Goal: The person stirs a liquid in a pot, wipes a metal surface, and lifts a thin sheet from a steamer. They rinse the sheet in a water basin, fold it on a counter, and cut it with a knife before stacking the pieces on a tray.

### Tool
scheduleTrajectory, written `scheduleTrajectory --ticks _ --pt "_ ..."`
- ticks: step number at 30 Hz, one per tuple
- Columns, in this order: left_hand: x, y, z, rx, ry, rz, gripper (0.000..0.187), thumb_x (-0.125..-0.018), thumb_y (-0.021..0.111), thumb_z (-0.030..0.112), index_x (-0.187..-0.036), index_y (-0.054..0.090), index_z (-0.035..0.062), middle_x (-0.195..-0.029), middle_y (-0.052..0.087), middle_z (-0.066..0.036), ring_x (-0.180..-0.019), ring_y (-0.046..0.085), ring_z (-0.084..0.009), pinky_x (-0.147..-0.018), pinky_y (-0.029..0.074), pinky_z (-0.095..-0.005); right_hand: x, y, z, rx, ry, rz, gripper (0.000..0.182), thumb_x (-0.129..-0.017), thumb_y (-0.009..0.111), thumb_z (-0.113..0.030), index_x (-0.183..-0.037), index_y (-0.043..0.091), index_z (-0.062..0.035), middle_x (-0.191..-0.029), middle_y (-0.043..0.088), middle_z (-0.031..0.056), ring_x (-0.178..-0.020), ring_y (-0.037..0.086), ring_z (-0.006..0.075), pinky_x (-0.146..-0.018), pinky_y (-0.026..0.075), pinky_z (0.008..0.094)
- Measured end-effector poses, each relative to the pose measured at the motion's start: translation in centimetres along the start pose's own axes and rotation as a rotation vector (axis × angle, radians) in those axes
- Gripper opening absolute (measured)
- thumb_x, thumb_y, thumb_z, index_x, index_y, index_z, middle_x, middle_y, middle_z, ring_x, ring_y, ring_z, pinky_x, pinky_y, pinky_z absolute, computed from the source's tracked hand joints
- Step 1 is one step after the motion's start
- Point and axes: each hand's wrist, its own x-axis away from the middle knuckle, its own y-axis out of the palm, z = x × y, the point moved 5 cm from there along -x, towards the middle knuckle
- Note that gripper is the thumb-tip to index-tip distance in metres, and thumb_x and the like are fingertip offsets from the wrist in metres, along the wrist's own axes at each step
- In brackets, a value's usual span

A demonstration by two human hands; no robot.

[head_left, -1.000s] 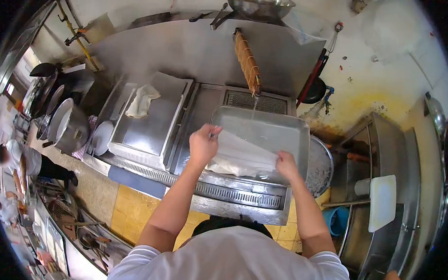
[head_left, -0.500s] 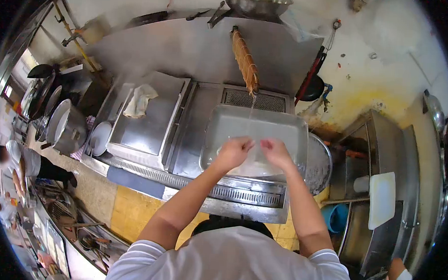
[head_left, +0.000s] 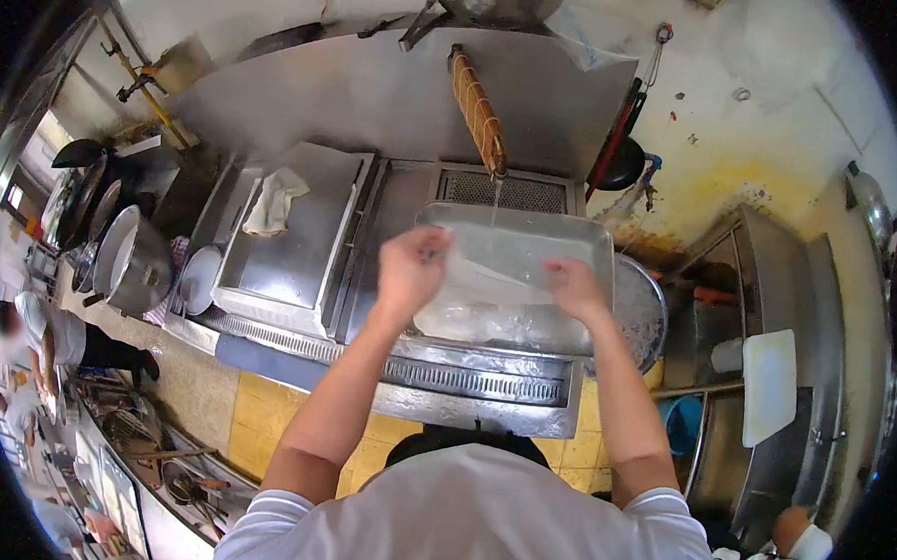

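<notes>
A large metal basin (head_left: 602,249) holds water and pale, glossy material (head_left: 467,321) near its front side. Over its left edge is my left hand (head_left: 413,270), blurred, its fingers curled. On the right, my right hand (head_left: 574,289) is closed with thumb and fingertips together. Between them stretches a thin, whitish, translucent sheet (head_left: 497,280), reaching toward the fingertips of both hands. From a cloth-wrapped spout (head_left: 479,111), a thin stream of water (head_left: 496,194) runs into the back of the basin.
Left of the basin, a folded white cloth (head_left: 276,200) lies on a metal cover (head_left: 289,263). A round bowl of cloudy contents (head_left: 639,313) stands close on the right. Metal shelving (head_left: 768,294) borders the right side. People (head_left: 56,333) stand far left; another person's arm (head_left: 789,540) shows lower right.
My hands, close together before, have moved apart, the left one going left and up. The whitish sheet now shows spread between them. The view has shifted slightly.
</notes>
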Motion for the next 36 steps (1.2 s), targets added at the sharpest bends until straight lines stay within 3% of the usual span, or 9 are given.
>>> scheduleTrajectory --ticks 3,7,9,12,17,21,29,34,36 --pt "1.0 2.4 3.6 -0.067 0.040 -0.129 0.024 -0.078 0.066 -0.002 -0.100 0.075 0.0012 -0.090 0.076 -0.017 -0.081 0.075 -0.0260 -0.076 0.058 -0.0348 -3.1 2.6 -12.1 -0.402 -0.022 -0.061 0.026 -0.087 0.062 -0.011 -0.109 0.071 -0.0016 -0.102 0.070 0.0259 -0.099 0.069 0.0375 -0.087 0.052 0.0426" --pt "-0.9 -1.7 2.9 0.022 0.058 -0.017 0.023 -0.077 0.066 -0.004 -0.097 0.075 -0.0003 -0.090 0.076 -0.016 -0.080 0.075 -0.0260 -0.075 0.057 -0.0348 -0.8 5.2 -7.5 -0.198 0.238 -0.151 0.023 -0.090 0.058 -0.012 -0.106 0.069 0.0007 -0.099 0.070 0.0261 -0.095 0.068 0.0406 -0.086 0.053 0.0447" --pt "-1.3 -4.3 1.2 -0.007 -0.053 0.049 0.021 -0.079 0.065 -0.004 -0.097 0.076 -0.0001 -0.090 0.076 -0.015 -0.080 0.075 -0.0250 -0.075 0.057 -0.0342 0.5 5.0 0.1 -0.070 0.301 -0.159 0.022 -0.091 0.056 -0.013 -0.101 0.067 0.0031 -0.088 0.070 0.0188 -0.080 0.065 0.0259 -0.075 0.052 0.0395" --pt "0.7 -3.6 -2.6 -0.084 -0.085 0.016 0.020 -0.081 0.064 -0.005 -0.096 0.076 0.0004 -0.090 0.076 -0.015 -0.081 0.075 -0.0244 -0.075 0.057 -0.0337 1.3 5.1 5.5 0.055 0.307 -0.197 0.021 -0.089 0.057 -0.009 -0.102 0.070 0.0015 -0.089 0.072 0.0177 -0.080 0.066 0.0264 -0.076 0.053 0.0383" --pt "2.5 2.5 2.7 -0.091 0.059 -0.180 0.021 -0.080 0.064 -0.008 -0.097 0.075 -0.0017 -0.089 0.076 -0.015 -0.082 0.072 -0.0194 -0.075 0.056 -0.0308 -1.4 7.4 -10.1 -0.462 -0.009 -0.071 0.024 -0.090 0.055 -0.004 -0.110 0.067 0.0003 -0.091 0.072 0.0090 -0.089 0.067 0.0211 -0.083 0.053 0.0306" --pt "-0.3 -2.3 1.2 -0.035 0.043 -0.075 0.028 -0.077 0.059 -0.007 -0.097 0.077 0.0027 -0.090 0.076 -0.015 -0.084 0.075 -0.0239 -0.078 0.057 -0.0313 0.8 6.4 -5.8 -0.146 0.289 -0.161 0.023 -0.091 0.055 -0.010 -0.106 0.067 0.0035 -0.104 0.069 0.0277 -0.098 0.066 0.0453 -0.090 0.052 0.0484" --pt "7.6 2.8 -13.7 -0.462 -0.063 -0.344 0.018 -0.083 0.068 0.023 -0.090 0.076 0.0079 -0.094 0.072 -0.018 -0.091 0.069 -0.0381 -0.082 0.056 -0.0488 5.7 5.5 -1.2 0.479 -0.036 0.047 0.018 -0.085 0.057 -0.010 -0.092 0.071 -0.0006 -0.099 0.069 0.0254 -0.099 0.065 0.0441 -0.089 0.052 0.0501" --pt "9.2 8.5 -15.4 -0.648 -0.078 -0.764 0.027 -0.089 0.063 0.029 -0.096 0.075 0.0069 -0.106 0.072 -0.018 -0.096 0.069 -0.0395 -0.090 0.054 -0.0507 5.0 10.1 3.2 0.478 0.244 -0.375 0.018 -0.084 0.058 -0.009 -0.093 0.072 -0.0033 -0.098 0.071 0.0221 -0.096 0.066 0.0411 -0.089 0.054 0.0483" --pt "7.3 7.9 -11.0 -0.430 -0.127 -0.582 0.024 -0.088 0.064 0.021 -0.103 0.071 0.0036 -0.104 0.074 -0.018 -0.095 0.070 -0.0403 -0.087 0.056 -0.0481 3.2 9.1 2.1 0.463 0.362 -0.439 0.019 -0.084 0.057 -0.009 -0.095 0.073 -0.0042 -0.097 0.071 0.0212 -0.094 0.068 0.0388 -0.087 0.055 0.0467"
